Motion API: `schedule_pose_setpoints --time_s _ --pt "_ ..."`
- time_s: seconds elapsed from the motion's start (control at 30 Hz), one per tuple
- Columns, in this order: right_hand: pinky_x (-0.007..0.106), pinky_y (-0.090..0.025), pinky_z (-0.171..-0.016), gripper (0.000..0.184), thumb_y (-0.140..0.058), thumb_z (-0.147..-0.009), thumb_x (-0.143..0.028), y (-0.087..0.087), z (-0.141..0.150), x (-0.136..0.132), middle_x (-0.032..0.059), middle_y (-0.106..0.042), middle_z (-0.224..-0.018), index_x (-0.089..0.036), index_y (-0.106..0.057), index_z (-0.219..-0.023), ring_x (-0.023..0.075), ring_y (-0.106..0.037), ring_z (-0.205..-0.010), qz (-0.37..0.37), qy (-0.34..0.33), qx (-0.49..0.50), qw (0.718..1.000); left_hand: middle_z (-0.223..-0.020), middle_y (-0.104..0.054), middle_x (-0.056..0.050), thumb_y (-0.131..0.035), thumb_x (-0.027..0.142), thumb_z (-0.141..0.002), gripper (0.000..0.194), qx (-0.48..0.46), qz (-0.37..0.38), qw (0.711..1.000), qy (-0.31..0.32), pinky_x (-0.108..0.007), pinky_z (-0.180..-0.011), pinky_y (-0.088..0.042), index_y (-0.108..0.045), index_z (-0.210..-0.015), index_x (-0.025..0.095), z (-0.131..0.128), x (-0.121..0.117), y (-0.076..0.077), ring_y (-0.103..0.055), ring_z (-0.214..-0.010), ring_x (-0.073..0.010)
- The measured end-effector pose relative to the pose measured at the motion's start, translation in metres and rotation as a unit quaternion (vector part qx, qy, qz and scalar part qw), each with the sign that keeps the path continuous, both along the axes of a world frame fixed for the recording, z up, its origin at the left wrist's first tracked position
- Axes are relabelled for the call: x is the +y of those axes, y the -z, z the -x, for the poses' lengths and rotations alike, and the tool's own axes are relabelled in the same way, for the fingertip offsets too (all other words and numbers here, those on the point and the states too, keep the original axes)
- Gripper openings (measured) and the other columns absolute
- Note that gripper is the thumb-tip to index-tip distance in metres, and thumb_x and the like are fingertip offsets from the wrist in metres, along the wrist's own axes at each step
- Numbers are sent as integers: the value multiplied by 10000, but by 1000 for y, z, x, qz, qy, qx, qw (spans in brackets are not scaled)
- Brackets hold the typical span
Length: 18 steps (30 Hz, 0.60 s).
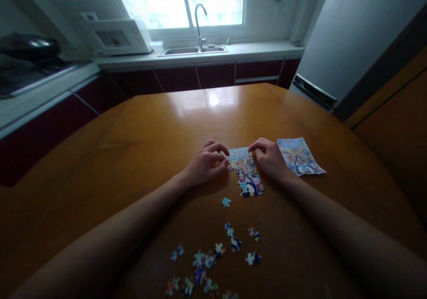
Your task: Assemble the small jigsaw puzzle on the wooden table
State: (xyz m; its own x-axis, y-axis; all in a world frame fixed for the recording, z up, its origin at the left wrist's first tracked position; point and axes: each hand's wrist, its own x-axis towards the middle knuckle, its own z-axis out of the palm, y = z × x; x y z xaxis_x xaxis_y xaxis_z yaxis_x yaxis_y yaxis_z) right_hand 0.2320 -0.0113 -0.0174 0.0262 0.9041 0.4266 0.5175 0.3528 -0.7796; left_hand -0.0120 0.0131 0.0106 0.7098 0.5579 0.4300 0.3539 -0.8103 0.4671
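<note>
A partly joined jigsaw puzzle point(246, 167) lies flat on the wooden table, with an uneven left edge and a blue dog-like figure near its bottom. My left hand point(207, 163) rests at its upper left edge, fingers bent and fingertips against it; any single piece between them is too small to make out. Across from it, my right hand point(269, 157) has curled fingers pressed on the puzzle's upper right edge. One light-blue puzzle piece point(226, 202) lies alone just below the puzzle. Several loose puzzle pieces point(203, 260) are scattered nearer to me.
Right of my right hand lies a creased picture sheet point(298, 156) with a matching design. The large brown table point(160, 121) reaches towards a counter with a sink point(182, 50) and a microwave point(115, 38). A grey fridge point(363, 36) stands at the right, a stove point(36, 74) at the left.
</note>
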Motion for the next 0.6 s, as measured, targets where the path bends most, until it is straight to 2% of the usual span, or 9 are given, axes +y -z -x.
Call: schedule_pose_setpoints --time_s 0.43,0.6 --pt "330 -468 -705 240 -525 -805 -75 0 0 -1 45 -654 -822 -204 -709 -721 177 -618 -787 -10 4 0 1000 -1066 -677 -45 -609 269 -927 183 26 -6 999 46 -390 -905 -446 -769 -844 239 2 2 -1 -516 -1004 -214" --pt "321 -460 -670 250 -522 -807 -64 -3 1 -2 43 -644 -815 -204 -708 -718 172 -610 -774 -21 0 6 1000 -1052 -677 -45 -586 257 -934 214 16 1 999 32 -389 -904 -447 -755 -806 225 1 0 -2 -512 -1001 -213"
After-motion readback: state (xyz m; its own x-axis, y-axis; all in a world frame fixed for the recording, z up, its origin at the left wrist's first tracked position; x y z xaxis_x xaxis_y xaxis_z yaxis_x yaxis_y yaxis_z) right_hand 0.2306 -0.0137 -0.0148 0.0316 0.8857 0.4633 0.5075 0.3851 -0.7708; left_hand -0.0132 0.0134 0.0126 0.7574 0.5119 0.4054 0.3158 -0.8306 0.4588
